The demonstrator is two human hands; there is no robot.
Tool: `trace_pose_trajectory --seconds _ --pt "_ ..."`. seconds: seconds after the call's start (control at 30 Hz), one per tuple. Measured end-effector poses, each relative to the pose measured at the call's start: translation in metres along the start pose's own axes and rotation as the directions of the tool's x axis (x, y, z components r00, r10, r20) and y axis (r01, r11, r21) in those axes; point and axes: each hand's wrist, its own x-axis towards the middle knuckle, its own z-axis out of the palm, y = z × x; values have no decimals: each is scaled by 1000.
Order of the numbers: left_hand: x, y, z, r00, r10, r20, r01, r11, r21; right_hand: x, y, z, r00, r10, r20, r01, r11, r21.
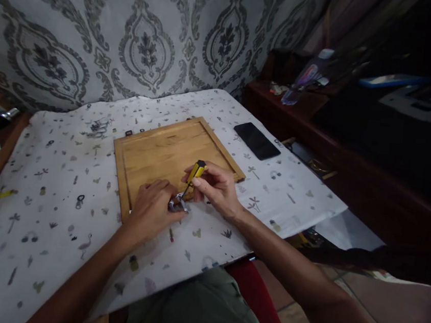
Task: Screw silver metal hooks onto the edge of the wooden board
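In my right hand (216,187) is a screwdriver (198,171) with a yellow and black handle, its fingers closed round the handle. The shaft slants down to a small metal hinge (177,204) at the near edge of a framed wooden panel (162,151). My left hand (155,206) lies over that near edge, thumb and fingers gripping the hinge. Part of the hinge is hidden by the fingers, and the exact contact of the screwdriver's tip is too small to make out. The panel lies flat on a patterned white tablecloth (101,252).
A black phone (256,140) lies right of the panel. Several shiny metal pieces (99,127) sit at the back left. A clear bottle (307,78) stands on the dark red furniture (306,107) at right. The patterned wall (188,51) bounds the table's far side.
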Motion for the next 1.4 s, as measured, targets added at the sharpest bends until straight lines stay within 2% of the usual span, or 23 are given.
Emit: trace_pose_trajectory --seconds 0.13,0.27,0.57,0.8,1.0,1.07,1.2,1.3,1.4 --pt "-1 0 0 1000 2 19 -1 1000 -11 1 -3 1 998 15 -58 -14 1000 12" --pt "-1 -2 2 1000 9 17 -9 1000 2 0 -3 0 998 42 -40 -41 999 25" --pt "-1 -1 4 1000 8 17 -8 1000 1 -2 1 -1 996 -60 -62 56 997 -61" --pt "-2 -3 4 1000 9 24 -10 1000 16 -1 -1 2 993 -91 -77 89 996 -33" --pt "0 -4 4 999 24 24 -25 999 29 5 -10 5 943 -238 -232 218 970 -110" --pt "-1 -4 5 999 28 17 -28 999 16 9 -17 6 937 -243 -251 208 966 -155" --pt "-2 -5 6 999 38 0 -38 999 -11 14 -25 11 962 -173 -211 128 969 -211" --pt "-3 -5 8 999 35 -8 -35 999 -16 12 -17 13 973 -114 -201 66 971 -228" --pt "-3 -5 9 999 35 -11 -35 999 -17 6 -5 12 967 -115 -227 59 969 -241"
